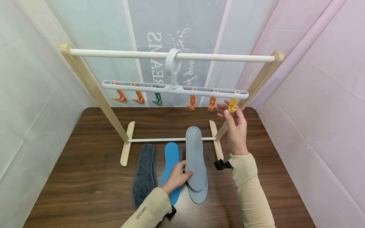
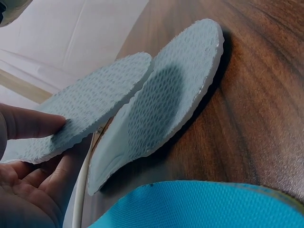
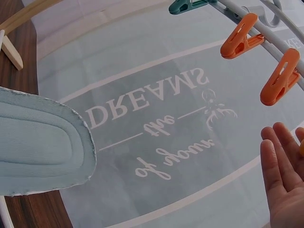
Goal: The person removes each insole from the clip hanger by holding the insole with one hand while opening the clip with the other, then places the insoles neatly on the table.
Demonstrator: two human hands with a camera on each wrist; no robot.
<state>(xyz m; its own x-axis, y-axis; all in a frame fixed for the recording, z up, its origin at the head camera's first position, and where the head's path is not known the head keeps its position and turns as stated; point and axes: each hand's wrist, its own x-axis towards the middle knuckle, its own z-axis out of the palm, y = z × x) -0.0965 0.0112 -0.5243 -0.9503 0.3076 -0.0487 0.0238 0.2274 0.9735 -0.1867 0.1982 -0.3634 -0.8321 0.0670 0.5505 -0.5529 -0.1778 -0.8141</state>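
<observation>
My left hand [image 1: 178,175] pinches a light grey insole [image 1: 194,152] between thumb and fingers, lifted and tilted off the table. Beneath it, a second grey insole [image 1: 199,197] lies flat; the left wrist view shows a gap between the raised insole [image 2: 102,90] and the lower one [image 2: 190,66]. Up at the hanger's right end, my right hand [image 1: 236,129] holds a yellow clip [image 1: 232,105] between thumb and index finger, its other fingers spread. The right wrist view catches only a sliver of that clip, beside the fingers [image 3: 280,164].
A white hanger [image 1: 174,90] with orange clips [image 1: 211,104] and a dark green clip [image 1: 157,99] hangs from the wood-and-white rack's bar [image 1: 119,53]. Left of the grey insoles lie a blue insole [image 1: 171,155] and dark fuzzy insoles [image 1: 144,177] on the brown table [image 1: 94,177].
</observation>
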